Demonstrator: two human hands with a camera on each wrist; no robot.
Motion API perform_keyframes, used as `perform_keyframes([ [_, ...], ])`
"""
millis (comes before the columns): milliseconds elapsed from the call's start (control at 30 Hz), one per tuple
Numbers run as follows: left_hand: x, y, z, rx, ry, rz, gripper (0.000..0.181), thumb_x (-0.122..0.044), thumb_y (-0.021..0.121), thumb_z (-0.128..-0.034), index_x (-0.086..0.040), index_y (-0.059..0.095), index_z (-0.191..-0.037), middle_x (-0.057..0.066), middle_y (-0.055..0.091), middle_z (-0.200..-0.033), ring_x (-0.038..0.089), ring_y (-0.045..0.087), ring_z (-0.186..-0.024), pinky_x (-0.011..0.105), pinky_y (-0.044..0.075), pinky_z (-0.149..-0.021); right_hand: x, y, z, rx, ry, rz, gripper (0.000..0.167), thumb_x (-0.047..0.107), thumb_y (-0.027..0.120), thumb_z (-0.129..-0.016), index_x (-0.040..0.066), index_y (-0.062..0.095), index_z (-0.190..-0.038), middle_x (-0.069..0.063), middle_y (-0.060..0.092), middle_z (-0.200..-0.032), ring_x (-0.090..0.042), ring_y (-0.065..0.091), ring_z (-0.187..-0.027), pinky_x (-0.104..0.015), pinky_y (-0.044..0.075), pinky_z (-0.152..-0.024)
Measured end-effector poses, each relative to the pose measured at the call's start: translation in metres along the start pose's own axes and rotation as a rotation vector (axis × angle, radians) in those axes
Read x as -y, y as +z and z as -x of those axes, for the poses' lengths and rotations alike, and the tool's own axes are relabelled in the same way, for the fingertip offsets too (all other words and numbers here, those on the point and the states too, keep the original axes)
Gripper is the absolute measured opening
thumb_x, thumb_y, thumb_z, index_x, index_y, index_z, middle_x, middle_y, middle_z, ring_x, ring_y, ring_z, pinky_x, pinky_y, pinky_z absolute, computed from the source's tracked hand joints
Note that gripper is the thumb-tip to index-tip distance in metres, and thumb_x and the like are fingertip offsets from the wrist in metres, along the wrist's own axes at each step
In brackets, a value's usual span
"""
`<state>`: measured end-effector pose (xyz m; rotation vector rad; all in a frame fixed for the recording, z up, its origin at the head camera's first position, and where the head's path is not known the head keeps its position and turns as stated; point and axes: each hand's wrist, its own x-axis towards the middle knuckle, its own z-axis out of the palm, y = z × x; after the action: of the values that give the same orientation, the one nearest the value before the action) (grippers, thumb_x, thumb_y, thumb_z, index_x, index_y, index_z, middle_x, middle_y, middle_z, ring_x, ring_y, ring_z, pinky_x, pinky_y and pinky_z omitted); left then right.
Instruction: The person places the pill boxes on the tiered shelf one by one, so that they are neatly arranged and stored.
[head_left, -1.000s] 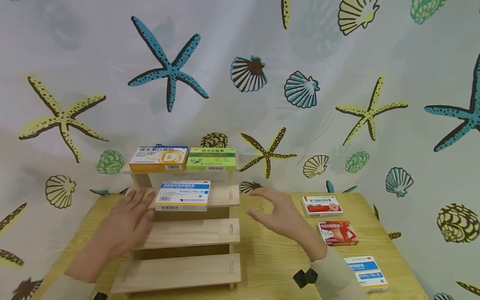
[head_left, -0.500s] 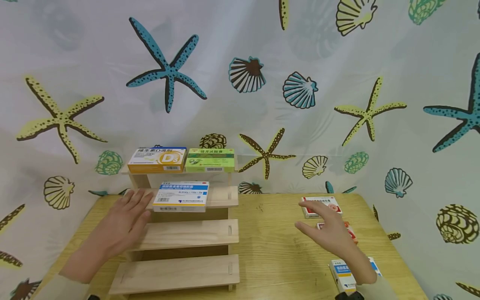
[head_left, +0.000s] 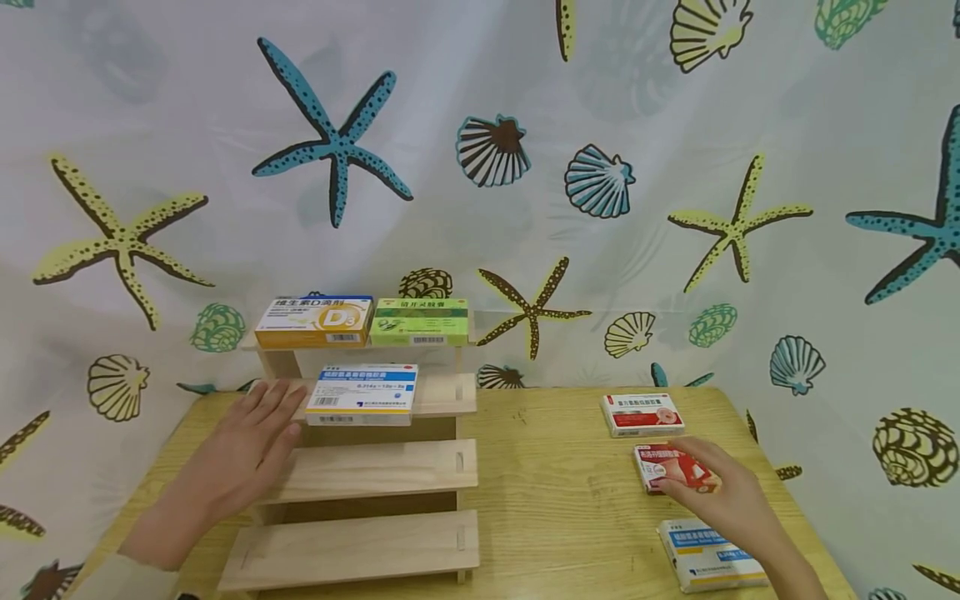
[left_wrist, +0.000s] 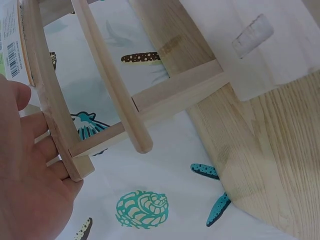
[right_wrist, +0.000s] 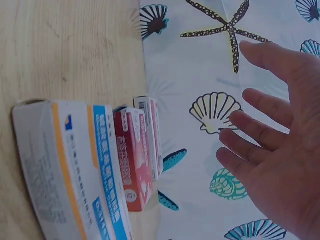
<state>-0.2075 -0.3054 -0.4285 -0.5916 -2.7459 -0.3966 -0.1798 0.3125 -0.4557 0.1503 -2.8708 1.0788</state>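
Observation:
My left hand [head_left: 238,454] lies against the left end of the second shelf of a wooden stepped rack [head_left: 375,462], its fingers extended and touching the wood [left_wrist: 65,125]. Just right of its fingertips, a blue-and-white medicine box [head_left: 363,394] rests on that shelf. My right hand [head_left: 723,492] holds nothing; in the head view it overlaps the right part of a red medicine box [head_left: 663,468] on the table. The right wrist view shows the palm [right_wrist: 280,190] with fingers spread, apart from the boxes. Nearer lies a second blue-and-white medicine box [head_left: 697,554], partly hidden by the forearm.
On the rack's top shelf stand an orange-and-white vitamin D box [head_left: 315,321] and a green medicine box [head_left: 420,322]. A white-and-red medicine box [head_left: 642,415] lies behind the red one. The wooden table [head_left: 551,483] ends at a patterned curtain [head_left: 525,233].
My right hand has moved right and toward me, from beside the rack to over the red box, passing by the white-and-red one. The left hand stays on the shelf.

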Motion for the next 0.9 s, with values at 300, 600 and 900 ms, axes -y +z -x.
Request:
perform_keyframes([
  [300, 0.001, 0.001, 0.0, 0.009, -0.013, -0.001, 0.055, -0.03, 0.04, -0.1147, 0.001, 0.04, -0.161, 0.036, 0.035, -0.164, 0.061, 0.029, -0.152, 0.045, 0.003, -0.137, -0.035, -0.004, 0.015, 0.044, 0.138, 0.049, 0.079, 0.055, 0.076, -0.093, 0.01, 0.054, -0.154, -0.028, 0.044, -0.161, -0.054, 0.042, -0.146, -0.073, 0.045, -0.109],
  [600, 0.0, 0.001, 0.0, 0.009, -0.014, -0.004, 0.055, -0.03, 0.04, -0.1145, 0.001, 0.041, -0.16, 0.036, 0.035, -0.163, 0.061, 0.029, -0.151, 0.045, 0.002, -0.137, -0.059, -0.007, 0.022, 0.1, 0.259, 0.065, 0.087, 0.059, 0.073, -0.094, 0.005, 0.046, -0.157, -0.033, 0.037, -0.163, -0.056, 0.037, -0.148, -0.066, 0.044, -0.116],
  [900, 0.0, 0.001, -0.002, 0.008, -0.005, -0.011, 0.054, -0.028, 0.04, -0.1144, 0.003, 0.042, -0.159, 0.037, 0.036, -0.162, 0.061, 0.029, -0.151, 0.053, 0.009, -0.135, -0.077, -0.007, 0.028, 0.154, 0.313, 0.053, 0.09, 0.056, 0.075, -0.094, 0.003, 0.043, -0.159, -0.035, 0.035, -0.163, -0.058, 0.035, -0.147, -0.063, 0.044, -0.117],
])
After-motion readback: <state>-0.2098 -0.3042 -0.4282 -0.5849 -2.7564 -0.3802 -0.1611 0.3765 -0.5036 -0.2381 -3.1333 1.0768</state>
